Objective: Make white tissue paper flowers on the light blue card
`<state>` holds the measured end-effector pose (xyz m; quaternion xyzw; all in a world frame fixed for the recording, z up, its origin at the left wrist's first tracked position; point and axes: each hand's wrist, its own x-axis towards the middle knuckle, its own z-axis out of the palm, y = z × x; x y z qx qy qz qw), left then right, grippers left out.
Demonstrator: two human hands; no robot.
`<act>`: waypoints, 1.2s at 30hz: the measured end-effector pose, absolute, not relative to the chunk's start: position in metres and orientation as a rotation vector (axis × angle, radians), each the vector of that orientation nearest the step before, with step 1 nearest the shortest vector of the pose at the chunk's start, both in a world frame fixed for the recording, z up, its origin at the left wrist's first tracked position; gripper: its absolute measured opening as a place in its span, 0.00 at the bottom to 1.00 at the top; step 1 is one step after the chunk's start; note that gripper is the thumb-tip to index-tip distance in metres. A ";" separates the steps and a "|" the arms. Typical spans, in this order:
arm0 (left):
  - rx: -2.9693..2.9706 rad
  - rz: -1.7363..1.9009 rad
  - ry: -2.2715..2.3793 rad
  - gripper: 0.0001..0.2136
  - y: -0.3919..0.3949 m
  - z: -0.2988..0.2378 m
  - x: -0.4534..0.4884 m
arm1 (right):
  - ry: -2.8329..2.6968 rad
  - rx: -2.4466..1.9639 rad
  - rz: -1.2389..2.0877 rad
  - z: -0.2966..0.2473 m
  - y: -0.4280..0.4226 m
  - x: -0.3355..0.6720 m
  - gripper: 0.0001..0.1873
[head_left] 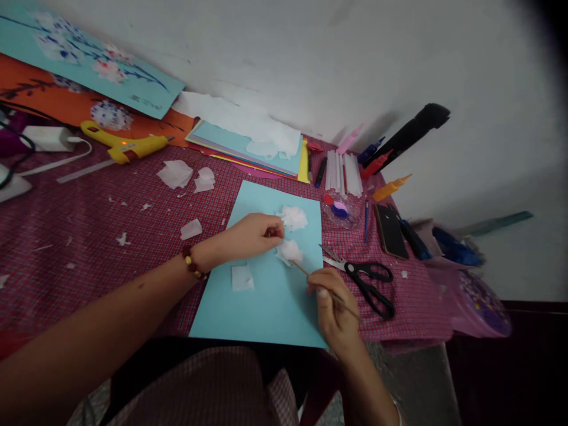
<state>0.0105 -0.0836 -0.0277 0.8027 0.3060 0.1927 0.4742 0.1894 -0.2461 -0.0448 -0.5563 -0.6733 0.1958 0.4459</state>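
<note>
A light blue sheet of paper (270,307) lies in front of me with two white crumpled tissue puffs on its upper half. My right hand (337,302) grips a thin wooden stick (300,268), whose far end meets the lower tissue puff (291,251). Just left of the upper tissue puff (293,218), my left hand (261,234) is closed with thumb and fingertips pinched together; whatever is between them is hidden. A small folded square of white tissue (242,277) rests on the sheet below my left hand.
Black-handled scissors (361,275) lie at the sheet's right edge, near a phone (390,231) and glue sticks (343,173). A yellow glue gun (128,146) with a lit orange light is at left. Tissue scraps (175,174) dot the checked cloth; a paper stack (248,148) lies behind.
</note>
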 end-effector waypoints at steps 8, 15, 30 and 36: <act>2.284 0.417 0.513 0.04 -0.096 -0.020 0.007 | -1.292 -1.418 0.604 -0.045 -0.243 0.190 0.11; 2.561 0.350 0.492 0.04 -0.105 -0.024 0.014 | -1.337 -1.446 0.619 -0.045 -0.241 0.189 0.10; 2.534 0.398 0.611 0.07 -0.100 -0.035 0.021 | -1.256 -1.269 0.536 -0.044 -0.245 0.188 0.11; 2.359 0.396 0.645 0.05 -0.096 -0.037 0.023 | -1.331 -1.333 0.613 -0.044 -0.244 0.189 0.10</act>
